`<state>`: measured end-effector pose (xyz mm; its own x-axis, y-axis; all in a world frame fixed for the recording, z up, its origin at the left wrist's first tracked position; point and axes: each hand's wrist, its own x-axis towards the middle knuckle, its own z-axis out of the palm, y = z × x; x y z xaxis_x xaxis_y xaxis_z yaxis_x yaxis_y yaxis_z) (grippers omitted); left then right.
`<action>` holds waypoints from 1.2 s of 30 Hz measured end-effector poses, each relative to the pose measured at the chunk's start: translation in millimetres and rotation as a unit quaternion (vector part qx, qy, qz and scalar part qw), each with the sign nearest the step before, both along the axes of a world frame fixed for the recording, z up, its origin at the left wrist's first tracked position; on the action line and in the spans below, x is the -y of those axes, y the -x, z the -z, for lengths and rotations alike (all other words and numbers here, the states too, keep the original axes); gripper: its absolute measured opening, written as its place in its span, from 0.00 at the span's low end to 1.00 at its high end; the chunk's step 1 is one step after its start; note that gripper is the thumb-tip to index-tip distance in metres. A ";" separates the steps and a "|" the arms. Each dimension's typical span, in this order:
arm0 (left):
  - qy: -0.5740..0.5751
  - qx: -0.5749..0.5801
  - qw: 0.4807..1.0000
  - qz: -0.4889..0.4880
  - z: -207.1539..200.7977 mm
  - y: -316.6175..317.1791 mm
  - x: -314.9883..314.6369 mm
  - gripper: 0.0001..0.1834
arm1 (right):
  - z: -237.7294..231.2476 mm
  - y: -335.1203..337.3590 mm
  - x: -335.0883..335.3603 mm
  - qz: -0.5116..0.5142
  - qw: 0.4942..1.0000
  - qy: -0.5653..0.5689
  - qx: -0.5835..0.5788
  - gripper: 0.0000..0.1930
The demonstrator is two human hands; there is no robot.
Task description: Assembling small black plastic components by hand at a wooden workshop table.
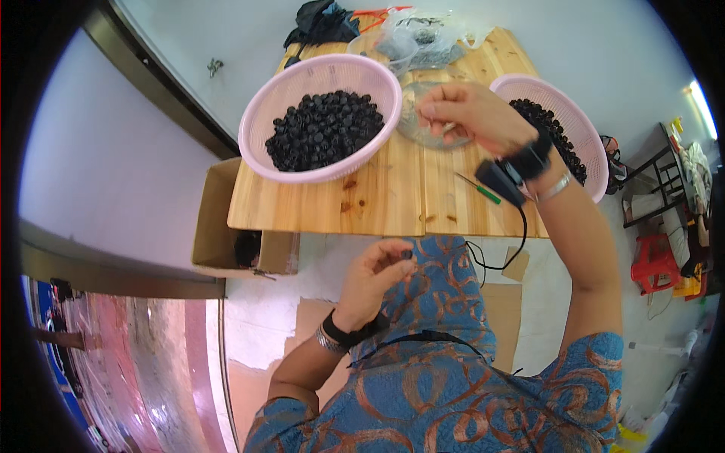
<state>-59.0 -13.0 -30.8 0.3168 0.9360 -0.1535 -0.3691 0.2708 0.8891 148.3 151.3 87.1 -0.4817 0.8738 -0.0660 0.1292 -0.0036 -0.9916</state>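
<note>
Pink baskets (321, 75), two; left hand (374, 275) fingers pinching one black piece (407, 255); right hand (468, 113) fingers pressed together.

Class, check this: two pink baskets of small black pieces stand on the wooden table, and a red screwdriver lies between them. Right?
Not quite. The head view shows the screwdriver is green, not red. The two pink baskets of black pieces do stand on the wooden table.

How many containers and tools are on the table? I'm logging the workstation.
Pink baskets: 2 (left basket, right basket)
Clear dish: 1
Green screwdriver: 1
Total: 4
Black parts fill both baskets; too many to count.
</note>
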 end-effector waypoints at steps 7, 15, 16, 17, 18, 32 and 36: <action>-0.100 -0.028 0.994 -0.043 -11.6 -26.2 -15.2 0.13 | 45.3 -4.2 94.3 0.035 0.992 0.076 -0.094 0.08; -0.101 -0.030 0.994 -0.016 -8.4 -45.9 -6.5 0.14 | 80.0 -12.8 139.8 0.069 0.990 0.018 -0.123 0.05; -0.107 -0.036 0.994 -0.011 -7.5 -46.8 -4.5 0.14 | 83.1 -14.2 143.2 0.080 0.988 0.006 -0.130 0.05; -0.105 -0.037 0.994 -0.010 -8.5 -48.8 -3.1 0.14 | 83.3 -16.0 146.7 0.081 0.988 0.008 -0.131 0.05; -0.109 -0.031 0.994 -0.009 -10.0 -50.7 -1.9 0.14 | 82.6 -17.3 150.0 0.085 0.990 -0.028 -0.109 0.05; -0.189 -0.134 0.973 0.006 -1.2 -75.9 3.0 0.12 | 99.8 -27.7 172.9 0.161 0.910 -0.368 0.100 0.04; -0.121 -0.054 0.991 0.011 -6.8 -79.9 7.2 0.12 | 112.6 -29.0 175.5 0.165 0.968 -0.167 -0.093 0.05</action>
<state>20.8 -20.2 -24.0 0.3315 0.9426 0.0410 -0.2653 0.0515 0.9628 177.2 -24.2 -25.5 -0.1496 0.9399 0.3069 -0.0050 0.3097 -0.9508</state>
